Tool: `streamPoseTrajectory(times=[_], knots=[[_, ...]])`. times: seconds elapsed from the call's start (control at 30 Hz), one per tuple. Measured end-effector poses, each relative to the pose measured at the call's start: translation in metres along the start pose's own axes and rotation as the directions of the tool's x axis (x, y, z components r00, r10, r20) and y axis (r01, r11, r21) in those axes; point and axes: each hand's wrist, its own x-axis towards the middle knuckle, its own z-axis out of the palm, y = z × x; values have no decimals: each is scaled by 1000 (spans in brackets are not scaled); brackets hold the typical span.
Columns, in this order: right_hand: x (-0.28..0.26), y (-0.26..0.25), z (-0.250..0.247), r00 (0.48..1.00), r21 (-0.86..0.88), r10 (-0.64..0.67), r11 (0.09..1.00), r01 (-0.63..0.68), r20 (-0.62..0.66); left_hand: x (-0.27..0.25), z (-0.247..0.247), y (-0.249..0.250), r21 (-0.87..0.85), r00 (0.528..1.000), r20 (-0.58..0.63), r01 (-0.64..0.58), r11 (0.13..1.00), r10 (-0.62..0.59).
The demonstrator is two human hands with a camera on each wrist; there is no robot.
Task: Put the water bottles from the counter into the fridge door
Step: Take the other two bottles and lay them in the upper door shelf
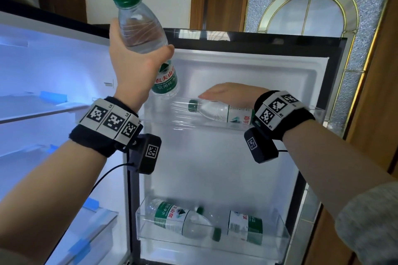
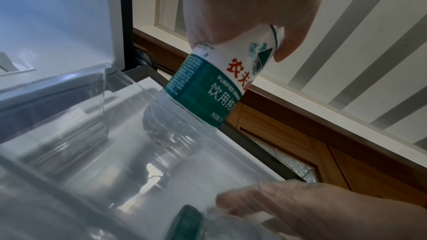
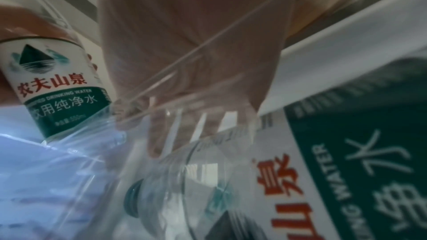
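Left hand (image 1: 131,64) wrapped around the middle of a full water bottle (image 1: 142,34), fingers and thumb curled over the clear ribbed shoulder just above the green-and-white label, cap up, base tipped down toward the upper door shelf (image 1: 215,129). Base not yet inside the shelf, just above its clear front rail near the left end. Right hand (image 1: 226,94) flat, fingers straight and together, palm down on a second bottle (image 1: 215,112) lying on its side in that same shelf, cap pointing left; pressing or steadying, not gripping. Two more bottles lying crosswise in the lower door bin (image 1: 215,241). No counter in view.

Handling, as a judgement: full to the neck, so fairly heavy for its size and bottom-weighted once upright. Thin plastic wall, likely to dent under a hard squeeze, springy not brittle; no real risk of breaking. Smooth label probably slick, more so if damp; ribbed zone above the label offers better purchase, which is where the grip sits now. Best hold: around the waist or ribbed shoulder, thumb opposite fingers, firm but not crushing. Cap too small for carrying the weight securely.

Round body prone to rolling when laid flat, hence the steadying palm. Room at the left end of the shelf looks tight beside the lying bottle's cap.
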Motion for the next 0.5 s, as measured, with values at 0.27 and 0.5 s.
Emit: streamPoseTrajectory(times=[0.27,0.5], knots=[[-1,-2,6,959,-120,83,986,-120,-272,-6,2,-12,35,998,49,46,998,-47],[-8,2,9,866,-163,90,967,-193,-492,-5,3,-14,92,996,87,14,996,-22]])
